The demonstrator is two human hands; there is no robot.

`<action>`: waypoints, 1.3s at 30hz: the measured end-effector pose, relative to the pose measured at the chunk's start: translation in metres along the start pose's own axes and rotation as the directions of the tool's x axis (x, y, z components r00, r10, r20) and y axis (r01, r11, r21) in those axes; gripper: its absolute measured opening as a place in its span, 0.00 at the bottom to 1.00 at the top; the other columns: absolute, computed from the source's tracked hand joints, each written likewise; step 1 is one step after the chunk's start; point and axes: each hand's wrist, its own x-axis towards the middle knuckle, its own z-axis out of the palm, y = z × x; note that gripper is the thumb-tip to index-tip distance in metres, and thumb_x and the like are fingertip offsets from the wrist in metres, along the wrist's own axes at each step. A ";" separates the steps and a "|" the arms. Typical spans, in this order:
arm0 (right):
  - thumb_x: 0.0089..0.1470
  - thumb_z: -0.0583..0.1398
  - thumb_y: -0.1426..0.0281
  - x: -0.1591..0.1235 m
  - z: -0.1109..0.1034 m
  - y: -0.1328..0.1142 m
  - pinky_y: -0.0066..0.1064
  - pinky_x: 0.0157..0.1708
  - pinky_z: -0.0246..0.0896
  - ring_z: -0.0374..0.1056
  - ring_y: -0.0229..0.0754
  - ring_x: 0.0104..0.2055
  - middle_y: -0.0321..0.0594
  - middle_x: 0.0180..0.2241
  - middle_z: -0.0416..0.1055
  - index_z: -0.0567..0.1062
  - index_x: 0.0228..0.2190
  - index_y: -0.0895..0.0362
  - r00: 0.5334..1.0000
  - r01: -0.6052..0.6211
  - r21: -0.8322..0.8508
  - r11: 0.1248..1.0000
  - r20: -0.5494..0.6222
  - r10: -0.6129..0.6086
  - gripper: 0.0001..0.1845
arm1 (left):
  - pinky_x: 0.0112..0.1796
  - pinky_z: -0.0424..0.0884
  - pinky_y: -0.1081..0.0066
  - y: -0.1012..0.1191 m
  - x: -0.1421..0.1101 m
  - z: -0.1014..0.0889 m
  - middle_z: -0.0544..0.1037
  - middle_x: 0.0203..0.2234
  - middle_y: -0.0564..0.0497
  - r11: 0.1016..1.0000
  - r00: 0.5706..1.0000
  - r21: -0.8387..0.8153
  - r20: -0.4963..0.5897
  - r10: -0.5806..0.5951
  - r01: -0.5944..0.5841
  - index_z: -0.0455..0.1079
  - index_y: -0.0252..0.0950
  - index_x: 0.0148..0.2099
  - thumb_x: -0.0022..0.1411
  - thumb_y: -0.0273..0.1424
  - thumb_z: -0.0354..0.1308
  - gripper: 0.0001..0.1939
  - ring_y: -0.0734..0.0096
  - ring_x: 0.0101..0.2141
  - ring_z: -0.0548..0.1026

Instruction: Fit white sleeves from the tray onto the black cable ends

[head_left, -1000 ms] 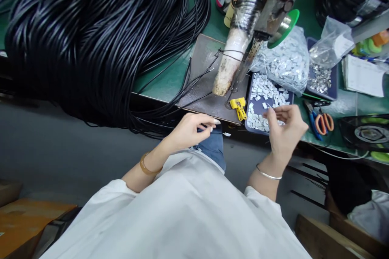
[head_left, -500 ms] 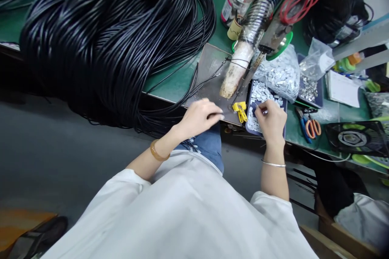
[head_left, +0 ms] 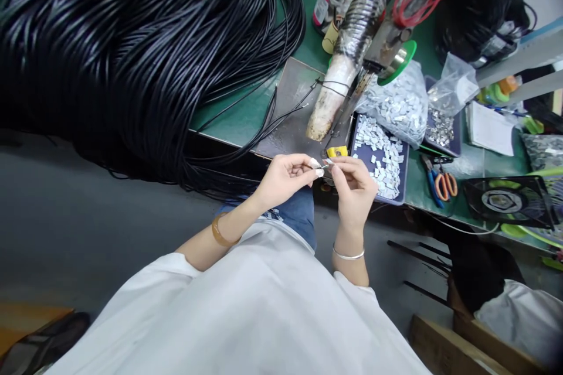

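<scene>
My left hand (head_left: pixel 284 179) and my right hand (head_left: pixel 354 187) meet fingertip to fingertip just in front of the bench edge. Both are pinched closed on a tiny silver piece (head_left: pixel 325 164) held between them; the left hand seems to hold a thin black cable end too, though it is too small to be sure. Right beside my right hand lies a dark blue tray (head_left: pixel 402 184) scattered with several small silver pieces (head_left: pixel 380 149). A yellow clip (head_left: pixel 336 152) lies just beyond my fingers on a grey metal plate (head_left: pixel 292 99).
A huge bundle of black cable (head_left: pixel 145 47) fills the green bench (head_left: pixel 240 120) at the left, strands trailing onto the plate. A wrapped hose nozzle (head_left: pixel 329 99) points down at the plate. Bags of silver parts (head_left: pixel 398 105), orange scissors (head_left: pixel 444 184) and a black fan (head_left: pixel 505 199) lie right.
My right hand left the blue tray and came left to meet my left hand. The two now pinch a small silver piece together in front of the plate.
</scene>
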 end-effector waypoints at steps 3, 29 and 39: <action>0.55 0.65 0.73 0.002 -0.001 0.007 0.30 0.41 0.76 0.76 0.37 0.42 0.38 0.39 0.79 0.81 0.33 0.53 0.990 -0.098 0.120 0.988 0.110 0.085 0.04 | 0.26 0.67 0.79 0.001 0.000 0.000 0.72 0.17 0.55 0.999 0.998 0.026 0.045 0.033 -0.034 0.74 0.31 0.30 0.54 0.37 0.69 0.14 0.82 0.20 0.68; 0.56 0.64 0.73 0.001 -0.004 0.013 0.32 0.40 0.76 0.77 0.39 0.42 0.38 0.39 0.80 0.80 0.33 0.52 0.991 -0.048 0.083 0.995 0.129 0.037 0.04 | 0.26 0.66 0.78 0.001 0.006 -0.003 0.73 0.17 0.55 0.997 0.991 0.039 0.118 -0.065 0.060 0.72 0.31 0.29 0.52 0.39 0.71 0.17 0.80 0.20 0.70; 0.57 0.63 0.75 0.000 -0.010 0.001 0.37 0.47 0.75 0.77 0.41 0.45 0.39 0.42 0.80 0.80 0.36 0.51 0.978 0.138 -0.186 0.973 0.179 -0.105 0.08 | 0.21 0.58 0.80 0.001 0.005 -0.001 0.72 0.16 0.55 0.984 0.973 0.073 0.148 -0.175 0.166 0.70 0.31 0.28 0.54 0.39 0.70 0.17 0.84 0.18 0.64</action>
